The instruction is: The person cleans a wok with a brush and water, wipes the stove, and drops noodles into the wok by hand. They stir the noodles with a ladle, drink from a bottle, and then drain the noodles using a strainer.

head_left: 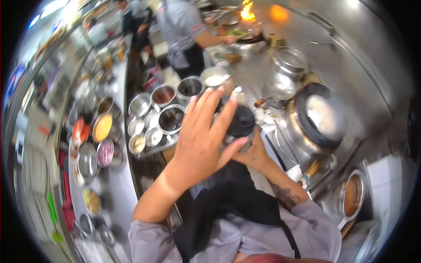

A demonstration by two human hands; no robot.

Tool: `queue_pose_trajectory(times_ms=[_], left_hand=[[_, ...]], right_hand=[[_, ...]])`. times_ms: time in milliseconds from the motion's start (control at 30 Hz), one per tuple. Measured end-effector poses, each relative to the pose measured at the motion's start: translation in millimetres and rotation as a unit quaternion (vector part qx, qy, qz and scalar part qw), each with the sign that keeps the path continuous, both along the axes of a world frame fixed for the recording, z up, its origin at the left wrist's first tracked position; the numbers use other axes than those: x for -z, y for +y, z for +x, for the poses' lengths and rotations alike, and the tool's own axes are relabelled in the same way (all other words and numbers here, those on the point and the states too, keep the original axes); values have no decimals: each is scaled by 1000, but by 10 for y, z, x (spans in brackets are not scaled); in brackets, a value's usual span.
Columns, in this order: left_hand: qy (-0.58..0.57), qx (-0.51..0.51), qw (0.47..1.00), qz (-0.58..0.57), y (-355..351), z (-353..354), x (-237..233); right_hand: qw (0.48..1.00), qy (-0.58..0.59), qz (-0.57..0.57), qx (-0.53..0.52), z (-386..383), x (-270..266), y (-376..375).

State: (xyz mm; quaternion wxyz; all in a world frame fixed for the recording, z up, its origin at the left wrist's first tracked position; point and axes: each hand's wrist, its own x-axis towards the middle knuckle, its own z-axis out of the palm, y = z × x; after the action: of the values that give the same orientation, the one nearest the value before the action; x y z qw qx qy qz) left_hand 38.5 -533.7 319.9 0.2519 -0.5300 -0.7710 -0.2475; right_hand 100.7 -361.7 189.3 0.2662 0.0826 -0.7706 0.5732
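My left hand [197,133] is raised in front of my chest with its fingers stretched out and spread, palm turned away from me. Its thumb points toward a round black-topped container [242,120], which it overlaps in this view. Lower and to the right, my right hand [254,151] is closed around this container's lower part; most of its fingers are hidden behind the left hand. Just beyond the left hand stand several metal pots of sauces and seasonings, among them a pot of dark liquid [172,119] and one of red sauce [163,95].
A wok [318,114] sits on the stove at right, its pale contents blurred. Farther back a flame [247,11] rises from another pan, beside a person in a grey shirt [177,26]. On the left counter [116,184] are bowls of ingredients. A pan of brown liquid [352,195] stands lower right.
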Motion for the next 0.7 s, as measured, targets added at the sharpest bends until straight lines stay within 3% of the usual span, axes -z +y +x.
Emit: queue_pose_trajectory(times_ms=[67,133,200,267,400,500,567,633,700], left_hand=[[-242,73,958,136,-67,-128,365],[-344,92,917,180,-144,-153,841],[-348,47,914,206,-201,-100,1224],[-414,-19,879,236,-268,-26,1387],[-470,-109,813,326,-640,4,1996],[-473,-148,746,445,-952,102,2664],[-492,-256,720,418,-1248,186,3538],[-526,-353,631,448,-1572,386,3710],[-521,-500,571,391,-1970,540,4462]], right_hand=[[997,-72,30,-6,-67,260,-14],[988,-100,-94,-65,-139,296,-141],[994,-66,-78,-38,-202,561,-252],[998,-25,35,-43,-297,594,-412],[958,-188,68,-205,-492,1006,-594],[949,-219,134,-182,-461,1103,-711],[941,-246,171,-159,-451,1177,-720],[936,-270,166,-152,-441,1286,-666],[932,-280,177,-143,-433,1441,-558]])
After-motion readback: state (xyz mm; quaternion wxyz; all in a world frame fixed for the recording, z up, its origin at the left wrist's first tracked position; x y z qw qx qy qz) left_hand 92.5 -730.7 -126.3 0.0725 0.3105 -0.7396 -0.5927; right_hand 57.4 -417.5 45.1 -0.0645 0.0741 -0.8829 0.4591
